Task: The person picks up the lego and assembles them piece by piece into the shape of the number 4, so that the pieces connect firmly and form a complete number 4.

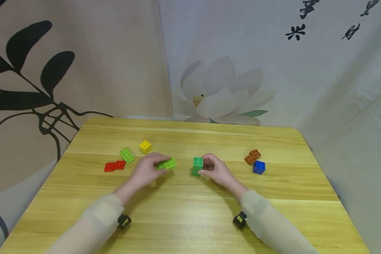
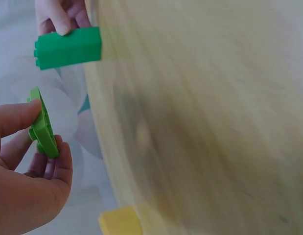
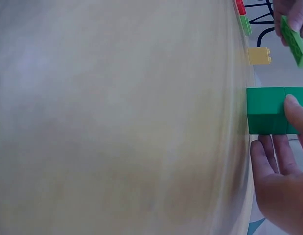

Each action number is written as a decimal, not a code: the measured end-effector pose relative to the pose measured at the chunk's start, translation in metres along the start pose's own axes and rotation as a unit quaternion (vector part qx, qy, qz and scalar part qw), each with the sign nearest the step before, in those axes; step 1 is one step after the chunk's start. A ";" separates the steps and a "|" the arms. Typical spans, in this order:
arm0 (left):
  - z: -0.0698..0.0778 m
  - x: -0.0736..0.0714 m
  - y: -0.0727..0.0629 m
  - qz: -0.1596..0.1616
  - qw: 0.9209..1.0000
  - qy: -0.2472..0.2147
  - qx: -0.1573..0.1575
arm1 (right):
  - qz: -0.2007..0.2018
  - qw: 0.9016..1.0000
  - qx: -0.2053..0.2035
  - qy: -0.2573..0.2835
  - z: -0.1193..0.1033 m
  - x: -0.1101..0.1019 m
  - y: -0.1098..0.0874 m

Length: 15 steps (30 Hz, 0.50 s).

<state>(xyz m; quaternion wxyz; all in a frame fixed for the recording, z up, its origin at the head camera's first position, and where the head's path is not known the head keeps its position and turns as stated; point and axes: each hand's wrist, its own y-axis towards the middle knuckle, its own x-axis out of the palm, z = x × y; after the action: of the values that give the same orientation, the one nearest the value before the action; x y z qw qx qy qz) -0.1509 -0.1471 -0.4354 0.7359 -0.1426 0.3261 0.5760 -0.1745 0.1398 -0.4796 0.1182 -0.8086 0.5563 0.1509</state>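
Note:
My left hand (image 1: 144, 170) pinches a thin light green building brick (image 1: 170, 163) between thumb and fingers, above the middle of the table. In the left wrist view this light green brick (image 2: 44, 128) is tilted on edge, its studs toward the palm. Across a small gap, my right hand (image 1: 218, 172) grips an upright dark green block (image 1: 197, 167) by its right side, studs up. A seam in the right wrist view splits the dark green block (image 3: 267, 111) into two stacked bricks. Its lower end is right at the tabletop.
On the wooden table (image 1: 190, 218), left, lie flat red bricks (image 1: 115, 166), another light green brick (image 1: 127, 155) and a yellow brick (image 1: 145, 146). Brown bricks (image 1: 252, 157) and a blue brick (image 1: 258, 167) sit at the right. A printed curtain (image 1: 130, 63) hangs behind the table.

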 end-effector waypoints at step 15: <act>0.040 0.018 0.028 -0.033 0.998 -0.006 0.048 | 0.001 1.000 0.008 0.014 0.001 0.001 0.000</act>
<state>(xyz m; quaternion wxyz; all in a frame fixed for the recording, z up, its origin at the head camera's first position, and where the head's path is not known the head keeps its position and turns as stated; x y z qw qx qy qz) -0.1624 -0.1021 -0.4128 0.7627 -0.1141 0.3440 0.5356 -0.1740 0.1397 -0.4803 0.1167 -0.8088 0.5601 0.1358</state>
